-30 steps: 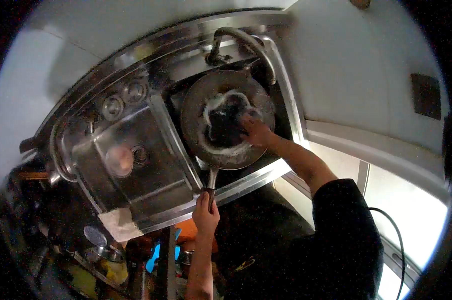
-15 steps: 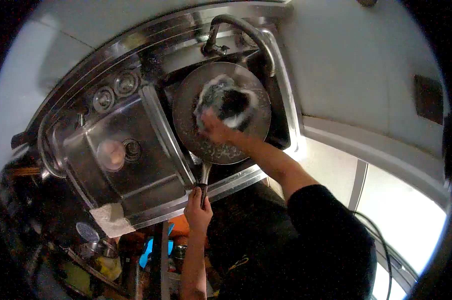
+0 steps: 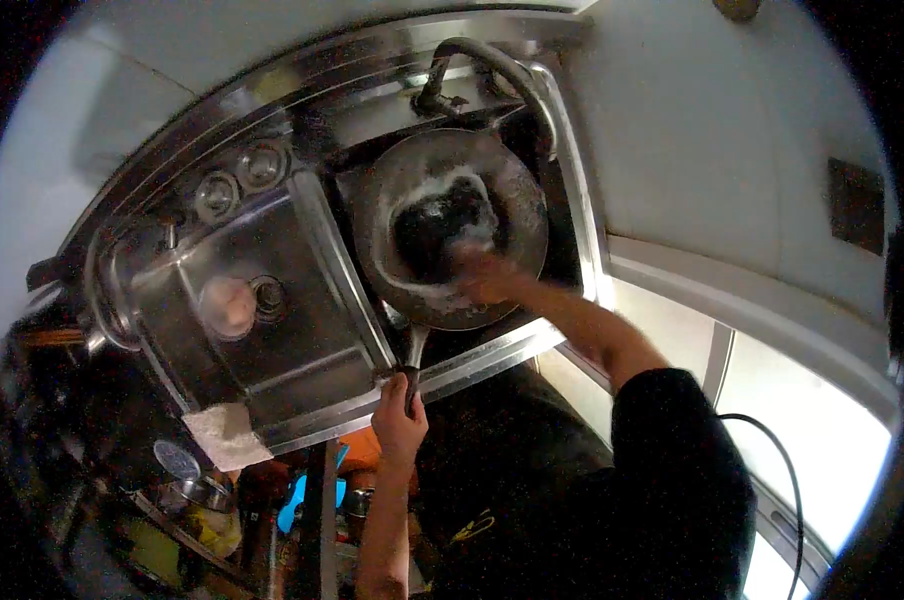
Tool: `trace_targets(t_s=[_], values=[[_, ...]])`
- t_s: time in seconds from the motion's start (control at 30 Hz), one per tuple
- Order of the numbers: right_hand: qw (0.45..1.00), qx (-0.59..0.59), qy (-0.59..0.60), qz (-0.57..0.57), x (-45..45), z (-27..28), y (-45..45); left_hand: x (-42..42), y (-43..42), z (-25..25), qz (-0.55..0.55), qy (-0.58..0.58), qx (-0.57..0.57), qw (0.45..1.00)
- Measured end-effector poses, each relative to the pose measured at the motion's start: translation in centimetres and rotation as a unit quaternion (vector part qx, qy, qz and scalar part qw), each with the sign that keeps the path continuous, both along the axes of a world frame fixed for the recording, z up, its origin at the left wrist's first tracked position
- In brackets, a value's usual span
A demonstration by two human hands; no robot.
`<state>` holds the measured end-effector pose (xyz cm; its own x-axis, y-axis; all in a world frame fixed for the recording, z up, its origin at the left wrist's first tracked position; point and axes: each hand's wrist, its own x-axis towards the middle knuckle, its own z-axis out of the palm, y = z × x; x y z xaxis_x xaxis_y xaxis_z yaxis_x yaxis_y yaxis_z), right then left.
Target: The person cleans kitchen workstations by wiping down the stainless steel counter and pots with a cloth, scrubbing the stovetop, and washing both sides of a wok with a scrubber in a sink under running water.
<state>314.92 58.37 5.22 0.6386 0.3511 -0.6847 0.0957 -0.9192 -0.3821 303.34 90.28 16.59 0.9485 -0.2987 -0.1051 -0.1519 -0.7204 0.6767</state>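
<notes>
A large grey wok (image 3: pixel 387 180) lies in the right-hand sink basin, with foamy dark water (image 3: pixel 422 230) pooled in its middle. Its long handle points toward me, and my left hand (image 3: pixel 399 425) is closed around the handle's black grip (image 3: pixel 411 385). My right hand (image 3: pixel 487 275) reaches down inside the wok, at the lower edge of the foam. Motion smears its fingers, so whatever they may hold is not discernible. Above the wok arches a curved faucet (image 3: pixel 502 62).
In the left sink basin (image 3: pixel 302 345), a round translucent item with pinkish contents (image 3: pixel 230 307) sits beside the drain (image 3: pixel 269 297). Two round metal pieces (image 3: pixel 261 165) rest behind it. A pale cloth (image 3: pixel 227 436) drapes over the front left corner. Shelves with assorted items stand below left.
My right hand has moved right and slightly down within the wok. The foam has spread into a ring around darker water. My left hand keeps its grip on the handle.
</notes>
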Motion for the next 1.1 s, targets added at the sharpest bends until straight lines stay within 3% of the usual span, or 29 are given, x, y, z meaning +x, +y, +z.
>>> trace_targets(t_s=[0.07,0.1,0.17,0.2,0.3,0.43,0.5,0.6,0.63,0.7,0.77,0.83,0.87,0.93,1.0,1.03,1.1], values=[[0.983,-0.098,-0.106,0.116,4.6,-0.8,-3.4,0.6,-0.3,0.6,0.012,0.031,0.006,0.999],[0.957,-0.112,-0.224,0.15,6.1,-3.8,-3.6,0.3,-0.4,1.1,0.016,0.054,0.009,0.998],[0.974,0.055,-0.163,-0.145,6.3,-7.1,1.6,-0.3,-0.4,1.2,0.014,0.055,0.038,0.998],[0.935,0.15,-0.155,-0.281,6.5,-8.5,4.2,0.0,-0.5,0.9,0.014,0.05,0.054,0.997],[0.969,0.195,-0.14,-0.056,-1.0,-7.2,4.0,-0.2,-0.2,0.5,0.012,0.024,0.026,0.999],[0.978,-0.044,-0.201,0.016,1.4,-4.0,-7.0,0.6,-0.4,0.5,0.005,0.0,0.027,1.0],[0.978,-0.06,-0.184,-0.075,7.3,-2.6,-1.8,0.1,-0.4,0.7,0.006,0.025,0.029,0.999],[0.952,0.06,-0.269,-0.135,6.6,-13.9,7.9,0.5,-0.8,0.5,0.011,0.044,0.028,0.999],[0.958,0.17,-0.145,-0.177,4.5,-9.1,9.1,0.2,-0.1,0.9,0.005,0.057,0.03,0.998],[0.965,0.226,-0.013,-0.133,0.2,-3.9,5.9,0.1,-0.1,1.2,0.004,0.049,0.038,0.998],[0.994,0.096,-0.043,-0.002,-3.1,-2.5,-2.7,0.1,-0.1,1.2,0.004,0.04,0.037,0.999],[0.986,-0.025,-0.166,-0.002,-0.7,-2.3,-8.0,0.1,-0.3,0.5,0.003,0.028,0.03,0.999],[0.966,-0.067,-0.242,-0.06,0.5,-3.9,-9.5,0.0,-0.3,0.7,0.007,0.035,0.028,0.999],[0.936,-0.085,-0.335,-0.062,6.3,-7.9,-7.8,0.1,-0.6,0.9,0.014,0.046,0.023,0.999],[0.951,-0.101,-0.269,-0.115,11.4,-4.4,1.0,0.5,-0.8,1.1,0.013,0.049,0.032,0.998],[0.955,0.026,-0.256,-0.148,11.3,-7.9,5.2,0.4,-0.6,1.4,0.011,0.054,0.038,0.998],[0.937,0.22,-0.165,-0.217,6.9,-8.4,10.2,-0.2,-0.6,1.7,0.006,0.067,0.082,0.994]])
